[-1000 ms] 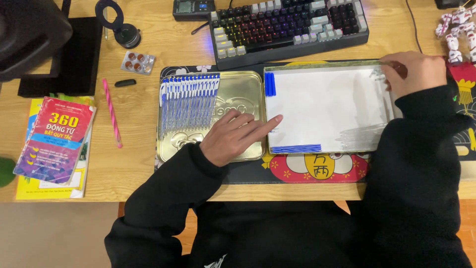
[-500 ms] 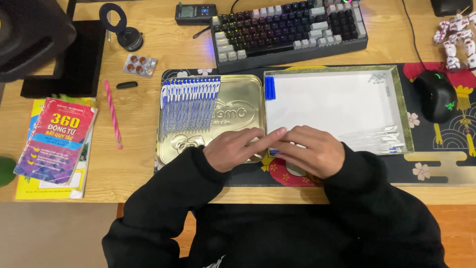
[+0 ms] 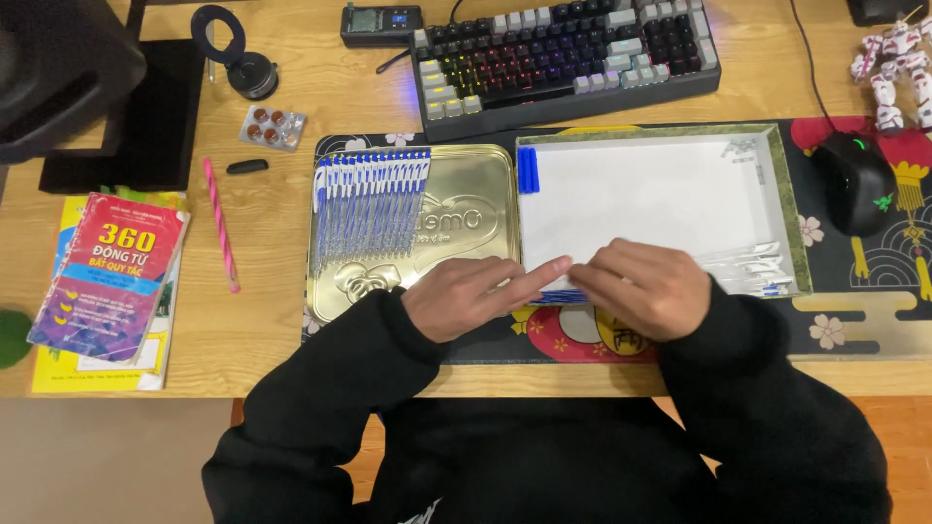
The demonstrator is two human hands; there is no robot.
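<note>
Mechanical keyboard (image 3: 568, 53) with lit keys at desk rear, black computer mouse (image 3: 858, 181) on patterned desk mat (image 3: 874, 325), pink pencil (image 3: 220, 224), blister pack of pills (image 3: 273, 126), stacked books (image 3: 109, 277) at left, toy robot figure (image 3: 898, 73) at right.

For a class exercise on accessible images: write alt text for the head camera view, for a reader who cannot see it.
Seen from above, a person's left hand and right hand meet at the near edge of a white-lined tray, beside a gold tin lid bearing a row of blue-and-white pens, on a wooden desk with a keyboard.
</note>
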